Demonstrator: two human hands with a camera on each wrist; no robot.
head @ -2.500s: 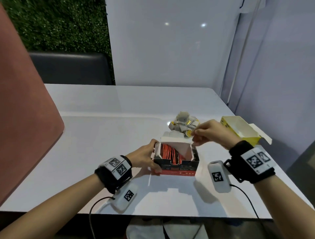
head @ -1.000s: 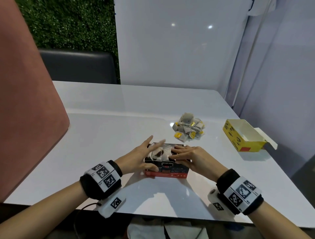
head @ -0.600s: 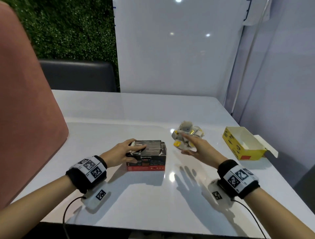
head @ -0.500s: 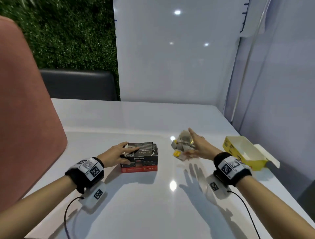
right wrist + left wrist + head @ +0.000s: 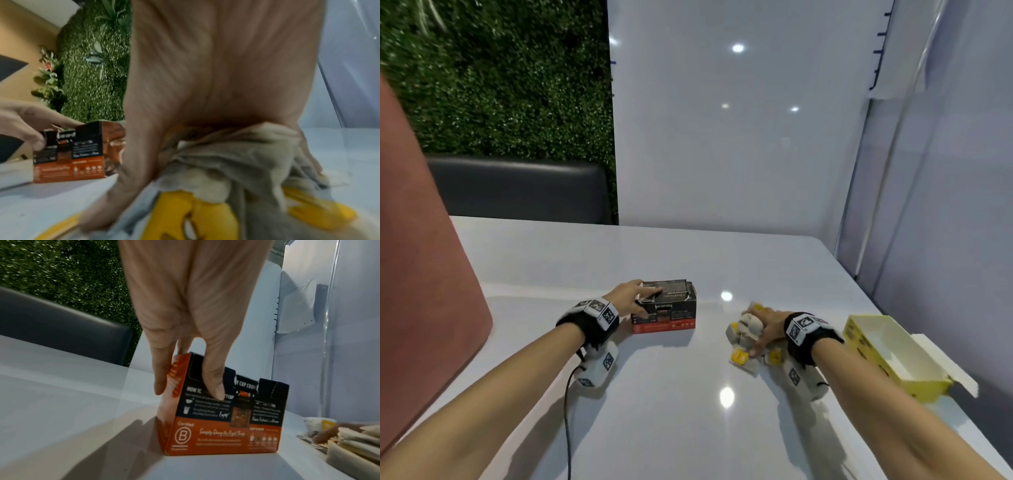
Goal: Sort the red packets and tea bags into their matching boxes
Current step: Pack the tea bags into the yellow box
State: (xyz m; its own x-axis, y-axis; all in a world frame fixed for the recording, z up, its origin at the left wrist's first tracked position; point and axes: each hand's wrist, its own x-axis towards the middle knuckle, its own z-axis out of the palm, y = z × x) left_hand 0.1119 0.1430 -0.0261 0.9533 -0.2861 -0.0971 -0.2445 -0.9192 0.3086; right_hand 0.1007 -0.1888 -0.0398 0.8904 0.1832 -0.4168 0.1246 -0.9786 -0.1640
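The red-and-black box [image 5: 664, 310] stands with its lid shut on the white table, left of centre. My left hand [image 5: 642, 301] holds it, fingers over the top and thumb on the front face; the left wrist view shows the box [image 5: 222, 426] with the thumb pressed on its front. My right hand [image 5: 760, 334] is curled down over the pile of tea bags [image 5: 741, 339] with yellow tags, gripping a bunch of the tea bags [image 5: 226, 162]. The open yellow box [image 5: 866, 346] lies just right of that hand. No red packets are in sight.
The white table [image 5: 688, 428] runs to a pale wall panel at the back and right. A pink chair back [image 5: 421, 274] stands at the left edge, a dark bench [image 5: 517, 192] behind. A cable trails from my left wrist.
The red box's lid was shut and my left hand slid the box leftward. My right hand left the box, reached to the tea bag pile and closed over it.
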